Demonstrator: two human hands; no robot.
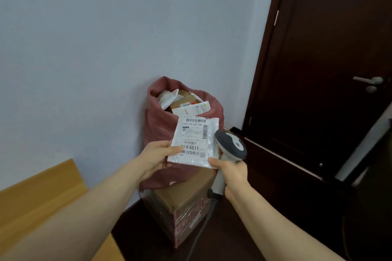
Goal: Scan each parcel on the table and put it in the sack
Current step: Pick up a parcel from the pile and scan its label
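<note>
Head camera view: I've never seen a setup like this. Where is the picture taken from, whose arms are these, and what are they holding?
There is no machine here. A person wears a wide-angle camera on the head, so you look forward and down along their own bare arms. The left hand pinches a white plastic parcel with a printed shipping label and barcodes. The right hand grips a handheld barcode scanner, its grey head beside the parcel's right edge; a cable hangs from its handle. Behind the parcel stands a dark red sack, open at the top and already holding many parcels. Below it is a taped cardboard box. A pale wooden surface shows at lower left, and a dark door at right.
</note>
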